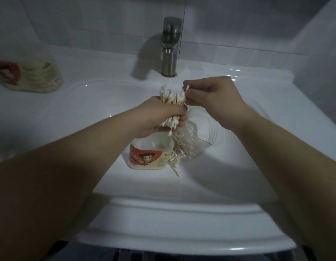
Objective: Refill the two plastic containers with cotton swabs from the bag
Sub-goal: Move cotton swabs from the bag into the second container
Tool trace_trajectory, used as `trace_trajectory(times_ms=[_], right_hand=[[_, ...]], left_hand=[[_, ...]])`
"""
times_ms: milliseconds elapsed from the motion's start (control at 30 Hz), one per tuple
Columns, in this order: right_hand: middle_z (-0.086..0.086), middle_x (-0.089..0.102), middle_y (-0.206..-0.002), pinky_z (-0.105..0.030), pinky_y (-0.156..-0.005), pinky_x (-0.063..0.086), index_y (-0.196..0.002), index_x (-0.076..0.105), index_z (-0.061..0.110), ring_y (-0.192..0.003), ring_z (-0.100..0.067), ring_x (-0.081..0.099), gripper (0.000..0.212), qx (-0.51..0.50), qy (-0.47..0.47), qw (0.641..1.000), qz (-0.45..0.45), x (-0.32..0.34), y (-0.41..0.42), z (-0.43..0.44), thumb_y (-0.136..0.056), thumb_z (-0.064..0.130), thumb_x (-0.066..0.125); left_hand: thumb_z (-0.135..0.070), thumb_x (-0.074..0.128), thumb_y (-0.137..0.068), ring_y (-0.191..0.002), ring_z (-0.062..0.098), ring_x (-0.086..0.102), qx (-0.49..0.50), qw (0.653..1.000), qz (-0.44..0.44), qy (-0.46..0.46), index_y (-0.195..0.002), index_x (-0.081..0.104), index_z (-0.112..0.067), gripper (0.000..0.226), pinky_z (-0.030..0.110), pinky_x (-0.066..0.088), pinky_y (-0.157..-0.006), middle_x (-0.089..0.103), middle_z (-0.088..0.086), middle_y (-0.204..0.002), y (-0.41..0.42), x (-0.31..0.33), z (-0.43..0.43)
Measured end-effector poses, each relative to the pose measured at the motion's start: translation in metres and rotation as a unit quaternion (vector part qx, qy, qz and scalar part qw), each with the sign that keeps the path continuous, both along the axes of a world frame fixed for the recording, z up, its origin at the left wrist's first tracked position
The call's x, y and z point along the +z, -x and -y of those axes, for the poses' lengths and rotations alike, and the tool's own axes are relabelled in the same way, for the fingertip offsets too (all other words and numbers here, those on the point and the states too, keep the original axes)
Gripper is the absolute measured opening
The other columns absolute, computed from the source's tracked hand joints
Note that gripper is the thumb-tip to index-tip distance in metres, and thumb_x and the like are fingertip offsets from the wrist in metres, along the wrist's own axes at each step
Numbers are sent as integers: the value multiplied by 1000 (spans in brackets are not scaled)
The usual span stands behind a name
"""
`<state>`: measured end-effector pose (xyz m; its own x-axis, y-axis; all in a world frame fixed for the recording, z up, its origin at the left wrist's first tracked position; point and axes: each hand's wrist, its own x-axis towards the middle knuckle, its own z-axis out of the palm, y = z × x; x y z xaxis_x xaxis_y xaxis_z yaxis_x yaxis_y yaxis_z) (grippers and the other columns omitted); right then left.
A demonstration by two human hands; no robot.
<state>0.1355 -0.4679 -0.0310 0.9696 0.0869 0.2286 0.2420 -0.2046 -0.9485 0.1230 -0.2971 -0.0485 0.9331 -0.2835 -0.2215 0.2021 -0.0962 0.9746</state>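
My left hand [161, 117] grips a thick bundle of cotton swabs [172, 97] above the sink basin, white tips sticking out above and below the fist. My right hand [210, 95] pinches a few swabs at the bundle's top right. Below the hands, a plastic container [150, 155] with an orange cartoon label stands open in the basin. A clear plastic bag [197, 140] with loose swabs lies against its right side. A few swabs [174, 164] spill beside the container. A second container [31, 76] with the same label stands on the left ledge.
A metal faucet [170, 48] rises at the back middle of the white sink [163, 210]. Tiled walls close in behind and on the right. The sink's front rim lies near the bottom of the view.
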Motion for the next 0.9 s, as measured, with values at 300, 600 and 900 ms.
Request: trace_trajectory(times_ms=[300, 600, 900], right_hand=[[3, 66, -134, -31, -95, 57, -145, 56, 13, -106, -7, 71, 58, 78, 188, 979, -22, 1, 4, 2, -89, 12, 72], [3, 46, -148, 8, -81, 31, -163, 9, 18, -117, -4, 48, 125, 127, 406, 904, 41, -2, 13, -10, -71, 37, 92], [7, 46, -151, -7, -96, 38, -161, 24, 25, -125, -5, 49, 116, 106, 380, 916, 78, 1, 13, -9, -68, 42, 92]], left_hand=[[-8, 62, -96, -68, 15, 69, 6, 999, -23, 28, -100, 69, -7, 9, 30, 58, -68, 73, 5, -77, 1, 0, -1], [-15, 54, -101, -75, 13, 72, 18, 984, -112, 135, -104, 69, -13, 16, 27, 59, -72, 75, 3, -89, -1, 4, -1], [-18, 57, -99, -69, 9, 69, -20, 984, -128, 121, -95, 68, -22, 12, 25, 53, -58, 73, -5, -82, -1, 9, -4]])
